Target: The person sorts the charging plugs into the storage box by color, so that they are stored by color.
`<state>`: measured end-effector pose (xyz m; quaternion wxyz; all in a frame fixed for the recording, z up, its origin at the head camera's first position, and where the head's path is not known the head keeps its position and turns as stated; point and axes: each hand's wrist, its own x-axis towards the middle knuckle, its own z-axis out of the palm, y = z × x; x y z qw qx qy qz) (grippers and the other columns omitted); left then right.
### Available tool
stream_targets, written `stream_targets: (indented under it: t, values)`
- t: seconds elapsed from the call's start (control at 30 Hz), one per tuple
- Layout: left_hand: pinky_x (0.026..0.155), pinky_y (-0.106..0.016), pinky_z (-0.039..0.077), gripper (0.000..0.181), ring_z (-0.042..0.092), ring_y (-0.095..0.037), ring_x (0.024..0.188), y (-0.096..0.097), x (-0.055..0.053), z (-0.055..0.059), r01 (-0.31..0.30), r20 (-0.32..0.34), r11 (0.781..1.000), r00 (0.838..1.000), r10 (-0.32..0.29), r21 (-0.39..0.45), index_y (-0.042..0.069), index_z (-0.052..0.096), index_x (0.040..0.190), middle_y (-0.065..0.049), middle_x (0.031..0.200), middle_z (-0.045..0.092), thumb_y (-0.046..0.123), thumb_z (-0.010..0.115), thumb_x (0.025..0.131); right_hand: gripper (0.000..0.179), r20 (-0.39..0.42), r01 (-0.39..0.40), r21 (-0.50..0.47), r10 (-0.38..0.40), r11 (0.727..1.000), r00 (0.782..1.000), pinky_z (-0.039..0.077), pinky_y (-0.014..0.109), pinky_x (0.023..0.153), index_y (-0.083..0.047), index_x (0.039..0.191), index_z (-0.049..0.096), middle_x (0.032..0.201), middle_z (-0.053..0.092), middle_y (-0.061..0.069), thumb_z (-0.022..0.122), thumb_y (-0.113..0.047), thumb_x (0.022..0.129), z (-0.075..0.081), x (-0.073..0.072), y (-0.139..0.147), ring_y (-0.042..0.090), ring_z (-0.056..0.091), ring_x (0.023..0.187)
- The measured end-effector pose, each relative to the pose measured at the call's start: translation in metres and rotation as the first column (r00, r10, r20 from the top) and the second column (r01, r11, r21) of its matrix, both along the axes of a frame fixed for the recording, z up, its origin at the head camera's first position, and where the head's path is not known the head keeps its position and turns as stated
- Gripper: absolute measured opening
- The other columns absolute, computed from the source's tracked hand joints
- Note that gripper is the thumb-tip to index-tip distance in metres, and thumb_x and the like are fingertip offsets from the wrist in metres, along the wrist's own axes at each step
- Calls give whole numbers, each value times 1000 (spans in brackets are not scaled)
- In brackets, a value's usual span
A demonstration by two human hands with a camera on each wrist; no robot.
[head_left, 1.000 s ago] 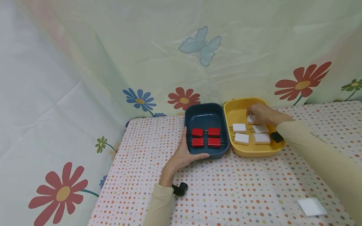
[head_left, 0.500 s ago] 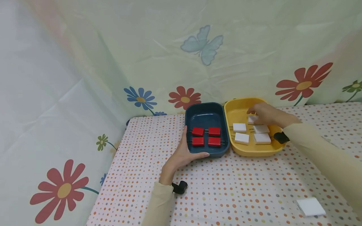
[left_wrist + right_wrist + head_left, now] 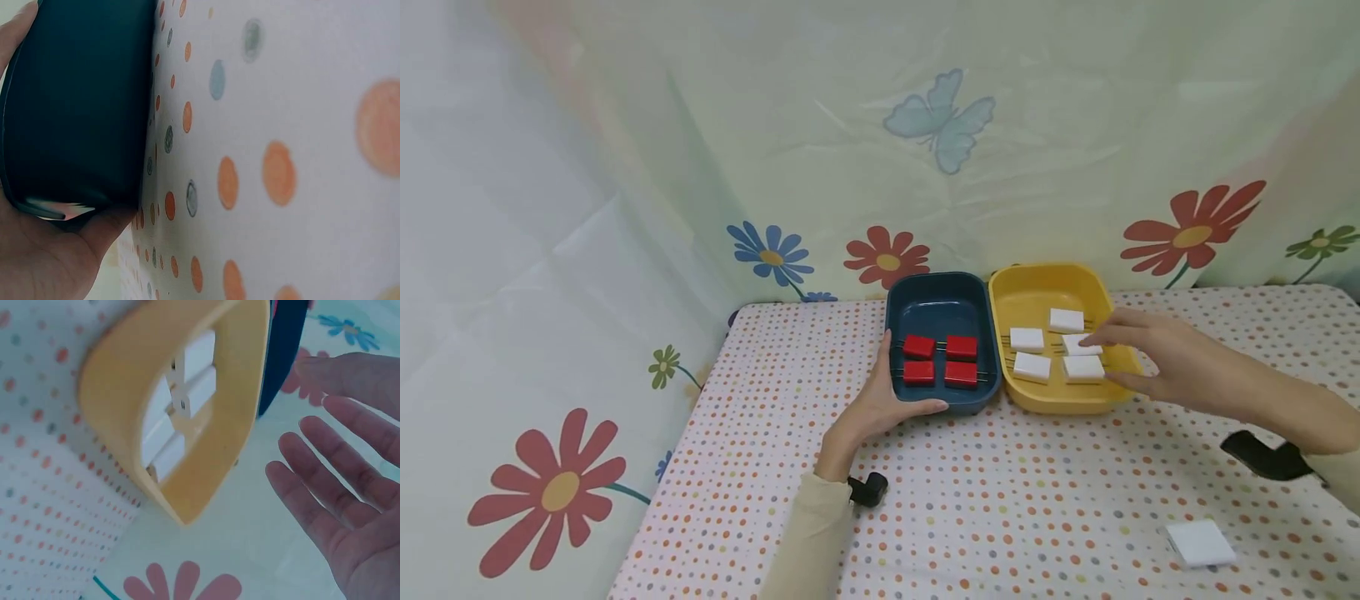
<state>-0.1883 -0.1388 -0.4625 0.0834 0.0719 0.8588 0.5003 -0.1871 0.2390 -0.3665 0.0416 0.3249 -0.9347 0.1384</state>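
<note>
In the head view, my left hand (image 3: 876, 404) lies against the near left corner of a dark blue tray (image 3: 936, 312), fingers straight along its side and thumb along its front wall. Several red blocks (image 3: 961, 373) with thin metal prongs, like plug adapters, lie inside. My right hand (image 3: 1183, 367) hovers by the right rim of a yellow tray (image 3: 1030, 292), its fingertips overlapping the white blocks in view. Those white blocks (image 3: 1026, 338), pronged the same way, lie in the yellow tray. The right wrist view shows my right fingers (image 3: 319, 450) spread, holding nothing.
The two trays stand side by side on a dotted tablecloth (image 3: 970, 500), close to a flower-printed hanging sheet (image 3: 1037, 150). One more white block (image 3: 1198, 543) lies on the cloth at the near right. Black wrist cameras (image 3: 868, 490) sit on both wrists.
My right hand has let go of a white block at the back of the yellow tray and moved right and nearer. The left hand has stayed at the blue tray.
</note>
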Motion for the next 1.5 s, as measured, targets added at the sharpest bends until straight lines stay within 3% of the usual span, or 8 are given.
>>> stream_targets:
  t: [0.17,0.3,0.47,0.63,0.77,0.97,1.3,1.5]
  values:
    - [121,-57,33,130,19,-26,157,-2,-2,0,2,7,1000,1000,-2,-25,24,-8,168,-4,174,13,38,89,83,51,32,-18,-5,18,1000,999,62,46,77,-13,115,75,114,67,2,98,-14,70,-13,45,16,27,67,100]
    - [121,-57,33,130,17,-27,157,-1,-3,0,6,9,1000,1000,-6,-28,24,-8,169,-4,174,11,38,89,83,51,125,-12,13,11,1000,992,63,40,74,-17,117,73,113,64,-3,97,-20,72,-27,70,28,16,64,95]
    - [121,-58,33,130,18,-27,157,0,0,1,3,7,1000,1000,-3,-11,23,-9,168,-5,175,12,37,89,83,49,260,-53,23,45,998,965,62,39,71,-18,117,72,112,62,-5,95,-26,75,-54,87,47,3,58,89]
    - [121,-57,32,131,17,-26,157,-1,1,1,-12,11,1000,1000,12,-10,24,-9,168,-4,175,11,38,90,83,48,424,-27,21,16,999,906,61,44,76,-20,115,73,113,61,-7,95,-30,74,-85,97,59,-4,54,92]
    - [122,-58,31,131,17,-27,158,-1,1,1,-10,9,1000,1000,10,-7,24,-9,168,-4,175,11,38,89,83,47,467,7,28,-19,1000,884,60,42,76,-20,115,73,114,61,-8,95,-31,74,-99,102,67,-9,51,93]
    - [122,-59,31,131,16,-28,158,1,1,1,-9,20,1000,1000,10,-13,25,-8,168,-4,175,10,38,90,83,47,432,23,33,-35,999,901,61,44,76,-21,113,74,114,61,-8,96,-29,73,-109,107,72,-7,53,94]
    - [121,-58,32,130,17,-27,157,1,1,-1,-3,15,1000,1000,3,0,25,-9,168,-4,175,11,36,89,84,43,455,131,89,-157,987,877,59,51,82,-19,113,74,114,62,-5,95,-20,74,-115,117,62,22,62,99]
    - [121,-59,31,130,16,-28,157,1,1,1,-16,22,1000,1000,16,-25,26,-10,168,-5,175,11,35,89,84,44,333,59,77,-81,995,939,60,46,78,-23,108,74,111,61,-10,96,-24,71,-117,115,66,6,59,97]
